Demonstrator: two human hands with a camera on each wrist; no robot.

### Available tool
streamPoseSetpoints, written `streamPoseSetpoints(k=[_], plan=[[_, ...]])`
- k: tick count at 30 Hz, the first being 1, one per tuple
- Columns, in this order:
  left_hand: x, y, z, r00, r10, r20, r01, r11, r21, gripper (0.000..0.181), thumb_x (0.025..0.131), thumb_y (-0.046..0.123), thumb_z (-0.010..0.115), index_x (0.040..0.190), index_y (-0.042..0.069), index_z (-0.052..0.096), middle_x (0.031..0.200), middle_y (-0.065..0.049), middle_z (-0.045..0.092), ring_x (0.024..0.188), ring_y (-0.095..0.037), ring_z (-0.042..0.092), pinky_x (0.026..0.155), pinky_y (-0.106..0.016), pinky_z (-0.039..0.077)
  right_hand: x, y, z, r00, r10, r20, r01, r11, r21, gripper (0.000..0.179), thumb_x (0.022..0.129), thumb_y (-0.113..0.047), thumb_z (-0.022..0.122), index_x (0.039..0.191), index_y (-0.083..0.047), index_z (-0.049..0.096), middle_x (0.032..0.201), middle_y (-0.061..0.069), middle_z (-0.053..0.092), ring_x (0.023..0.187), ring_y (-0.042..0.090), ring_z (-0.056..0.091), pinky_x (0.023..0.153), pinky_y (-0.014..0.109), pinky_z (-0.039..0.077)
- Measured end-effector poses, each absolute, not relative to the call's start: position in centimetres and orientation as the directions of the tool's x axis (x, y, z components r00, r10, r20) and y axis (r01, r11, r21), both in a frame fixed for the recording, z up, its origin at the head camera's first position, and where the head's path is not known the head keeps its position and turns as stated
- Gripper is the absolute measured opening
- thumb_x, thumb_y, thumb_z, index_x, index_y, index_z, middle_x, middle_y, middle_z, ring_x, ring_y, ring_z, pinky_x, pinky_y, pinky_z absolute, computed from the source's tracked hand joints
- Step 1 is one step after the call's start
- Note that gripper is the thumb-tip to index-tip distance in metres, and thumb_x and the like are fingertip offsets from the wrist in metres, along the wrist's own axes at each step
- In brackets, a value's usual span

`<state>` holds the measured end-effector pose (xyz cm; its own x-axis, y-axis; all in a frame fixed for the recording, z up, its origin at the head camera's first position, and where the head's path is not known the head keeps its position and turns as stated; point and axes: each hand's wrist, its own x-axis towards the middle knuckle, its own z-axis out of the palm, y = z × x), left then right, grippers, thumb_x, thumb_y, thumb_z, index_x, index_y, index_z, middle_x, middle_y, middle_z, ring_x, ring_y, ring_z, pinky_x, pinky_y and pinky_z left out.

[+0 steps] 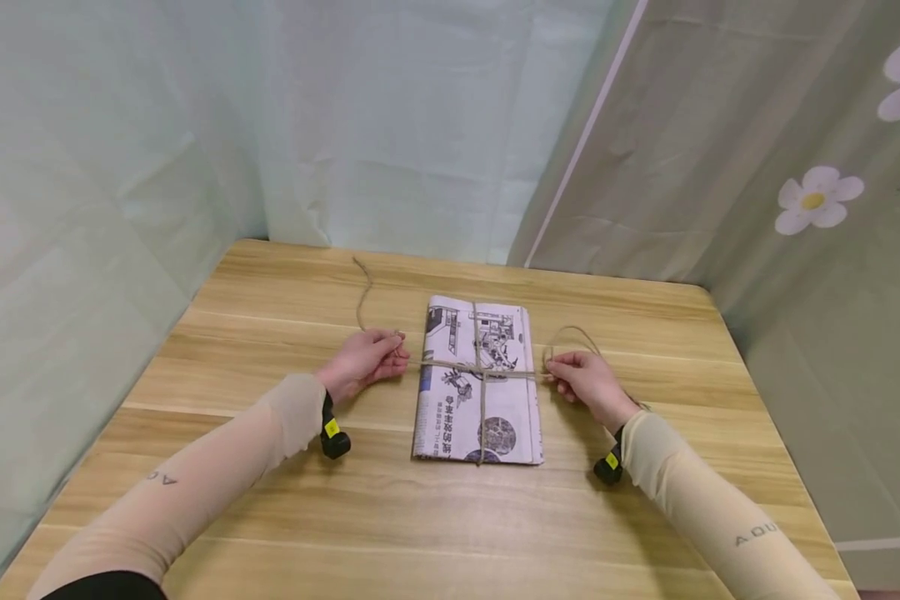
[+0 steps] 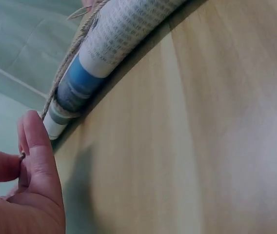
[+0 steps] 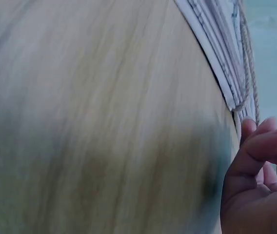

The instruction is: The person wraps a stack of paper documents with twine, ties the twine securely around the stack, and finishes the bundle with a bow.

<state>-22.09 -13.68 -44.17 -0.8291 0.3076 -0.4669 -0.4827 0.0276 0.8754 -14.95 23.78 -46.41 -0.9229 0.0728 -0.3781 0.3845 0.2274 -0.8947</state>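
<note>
A folded newspaper bundle [image 1: 457, 417] lies flat on the table, wrapped crosswise by twine [image 1: 482, 417] that meets near its middle. To its left, my left hand [image 1: 367, 358] pinches one twine end between thumb and fingers; the strand runs taut to the bundle, and a loose tail [image 1: 363, 292] trails away behind the hand. On the other side my right hand [image 1: 587, 383] pinches the opposite end, with a loop of slack [image 1: 573, 327] curving above it. In the left wrist view the twine passes over the newspaper's rounded fold [image 2: 124, 36]. Layered page edges [image 3: 211, 44] show in the right wrist view.
The wooden table [image 1: 450, 533] extends around the bundle and both arms. Pale curtains [image 1: 420, 125] hang behind and at the left, and a grey curtain with flower prints [image 1: 817, 200] hangs at the right. Black wrist cameras [image 1: 335, 444] are strapped on both wrists.
</note>
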Motion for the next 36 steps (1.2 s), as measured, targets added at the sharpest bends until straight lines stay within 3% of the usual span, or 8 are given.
streamPoseSetpoints(k=[8,12,14,17,21,25,31,36], plan=[[-22.0,-12.8,-41.8,-0.918,0.349,-0.189,-0.075,0.314,0.947,0.036,0.108,0.015,0.054,0.138,-0.003,0.052,0.096,-0.021,0.069,0.087,-0.040,0.067,0.077,-0.044,0.062,-14.6,23.5,-45.1,-0.949,0.156,-0.273,0.298,0.164,-0.941,0.033,0.100,-0.016,0.068,0.124,0.005,0.060,0.094,0.009,0.074,0.063,0.008,0.062,0.050,0.021,0.047],[-21.8,-12.2,-40.6,-0.918,0.388,-0.079,0.059,0.330,0.942,0.032,0.108,0.017,0.053,0.135,0.001,0.058,0.094,-0.017,0.070,0.095,-0.048,0.064,0.085,-0.054,0.058,-14.4,23.5,-44.1,-0.963,0.178,-0.203,0.234,0.173,-0.957,0.029,0.101,-0.019,0.066,0.120,0.002,0.061,0.104,0.008,0.072,0.081,0.012,0.067,0.065,0.029,0.056],[-21.8,-12.0,-40.1,-0.914,0.405,-0.029,0.114,0.324,0.939,0.031,0.109,0.019,0.052,0.134,0.001,0.060,0.097,-0.017,0.071,0.098,-0.047,0.064,0.088,-0.052,0.057,-14.4,23.5,-43.6,-0.971,0.177,-0.161,0.189,0.155,-0.970,0.028,0.102,-0.021,0.066,0.117,0.002,0.061,0.110,0.009,0.069,0.090,0.016,0.067,0.074,0.035,0.058],[-21.9,-11.6,-39.5,-0.908,0.419,0.016,0.154,0.298,0.942,0.031,0.109,0.020,0.052,0.131,0.000,0.061,0.101,-0.018,0.069,0.103,-0.039,0.067,0.092,-0.042,0.057,-14.6,23.4,-42.7,-0.984,0.155,-0.093,0.114,0.134,-0.984,0.032,0.102,-0.026,0.067,0.113,0.003,0.061,0.113,0.009,0.066,0.097,0.020,0.065,0.081,0.038,0.058],[-22.0,-10.5,-38.4,-0.902,0.431,0.015,0.141,0.261,0.955,0.027,0.108,0.021,0.054,0.125,0.002,0.063,0.102,-0.016,0.069,0.101,-0.027,0.069,0.091,-0.033,0.058,-14.8,22.7,-41.3,-0.992,0.123,-0.002,0.023,0.166,-0.986,0.037,0.101,-0.033,0.068,0.109,0.003,0.063,0.109,0.009,0.067,0.097,0.021,0.064,0.075,0.031,0.057],[-22.1,-9.1,-37.6,-0.887,0.461,-0.004,0.127,0.252,0.959,0.025,0.107,0.027,0.057,0.119,0.007,0.066,0.099,-0.015,0.069,0.095,-0.024,0.069,0.089,-0.037,0.058,-15.5,21.8,-40.0,-0.991,0.108,0.080,-0.057,0.203,-0.978,0.038,0.100,-0.034,0.069,0.106,0.003,0.065,0.104,0.009,0.069,0.097,0.024,0.063,0.069,0.027,0.054],[-22.5,-7.4,-37.1,-0.865,0.502,-0.003,0.145,0.256,0.956,0.025,0.106,0.034,0.059,0.115,0.013,0.068,0.094,-0.018,0.067,0.085,-0.027,0.065,0.090,-0.054,0.055,-16.8,20.7,-37.9,-0.985,0.076,0.154,-0.130,0.257,-0.958,0.037,0.100,-0.036,0.068,0.104,0.000,0.068,0.104,0.010,0.070,0.094,0.024,0.063,0.074,0.033,0.055],[-22.7,-6.4,-36.7,-0.856,0.516,-0.014,0.148,0.272,0.951,0.025,0.106,0.034,0.058,0.116,0.014,0.070,0.092,-0.016,0.065,0.081,-0.024,0.063,0.078,-0.044,0.055,-17.3,19.8,-36.4,-0.983,0.003,0.182,-0.169,0.367,-0.915,0.034,0.099,-0.040,0.069,0.105,-0.006,0.071,0.110,0.004,0.069,0.090,0.021,0.061,0.075,0.031,0.052]])
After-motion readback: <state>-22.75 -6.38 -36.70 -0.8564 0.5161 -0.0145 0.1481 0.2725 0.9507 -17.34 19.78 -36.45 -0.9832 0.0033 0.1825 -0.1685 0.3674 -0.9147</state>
